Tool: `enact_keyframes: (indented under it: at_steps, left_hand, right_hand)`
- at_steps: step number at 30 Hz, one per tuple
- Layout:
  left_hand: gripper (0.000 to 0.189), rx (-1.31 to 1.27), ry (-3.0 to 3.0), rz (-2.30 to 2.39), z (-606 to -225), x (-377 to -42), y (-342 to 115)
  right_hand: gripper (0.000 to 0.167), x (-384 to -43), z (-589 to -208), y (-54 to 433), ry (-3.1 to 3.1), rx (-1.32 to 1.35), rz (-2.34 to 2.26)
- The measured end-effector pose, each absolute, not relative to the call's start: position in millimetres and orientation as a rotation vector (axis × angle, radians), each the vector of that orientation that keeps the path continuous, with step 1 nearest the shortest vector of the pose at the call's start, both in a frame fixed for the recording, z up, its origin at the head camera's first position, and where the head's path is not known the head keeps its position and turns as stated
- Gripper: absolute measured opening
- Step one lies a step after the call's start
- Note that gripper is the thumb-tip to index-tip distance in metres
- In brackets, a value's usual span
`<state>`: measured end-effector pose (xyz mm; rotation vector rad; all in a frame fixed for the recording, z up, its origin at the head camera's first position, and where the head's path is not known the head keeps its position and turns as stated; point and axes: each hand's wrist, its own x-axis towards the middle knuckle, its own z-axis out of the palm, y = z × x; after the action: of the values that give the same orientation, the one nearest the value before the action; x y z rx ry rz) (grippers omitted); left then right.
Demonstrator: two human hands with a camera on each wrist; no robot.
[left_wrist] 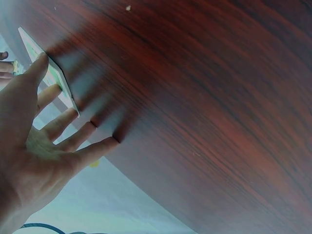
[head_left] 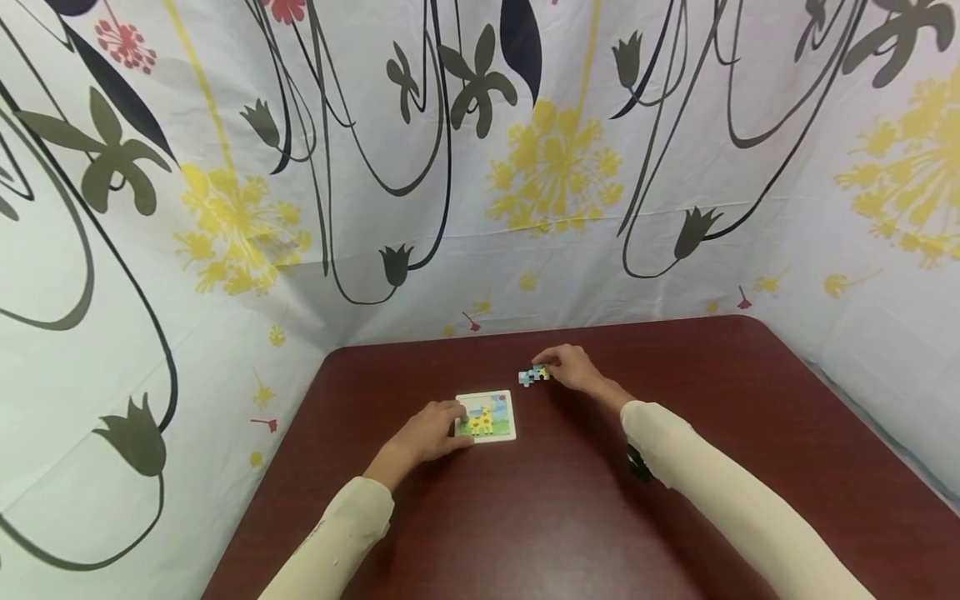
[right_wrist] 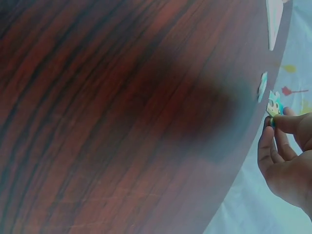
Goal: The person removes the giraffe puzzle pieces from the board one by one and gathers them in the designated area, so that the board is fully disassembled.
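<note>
A white-framed jigsaw puzzle [head_left: 491, 417] with a yellow giraffe picture lies on the dark red table. At its left side my left hand [head_left: 431, 431] touches the frame; in the left wrist view the thumb and fingers are spread, some with their tips down on the table. Beyond the puzzle, my right hand [head_left: 572, 367] pinches a yellow-and-blue puzzle piece [right_wrist: 275, 104] between thumb and index finger. Just left of that piece lies a light blue puzzle piece [head_left: 525, 378] on the table. The palm and fingers partly hide the held piece.
The brown-red wooden table [head_left: 517, 517] ends at a white floral cloth [head_left: 450, 300] hanging behind it and along both sides. A tiny pale speck [left_wrist: 128, 8] lies on the tabletop in the left wrist view.
</note>
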<state>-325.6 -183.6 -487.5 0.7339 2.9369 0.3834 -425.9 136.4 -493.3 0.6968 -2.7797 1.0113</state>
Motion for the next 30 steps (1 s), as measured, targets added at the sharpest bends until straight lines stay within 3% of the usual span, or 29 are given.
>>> enact_keyframes:
  at_steps: [30]
  left_hand:
    - [0.039,0.691,2.94,0.345,-487,-328,-182]
  right_hand:
    - [0.021,-435,-504,150,-2.86,0.643,0.941]
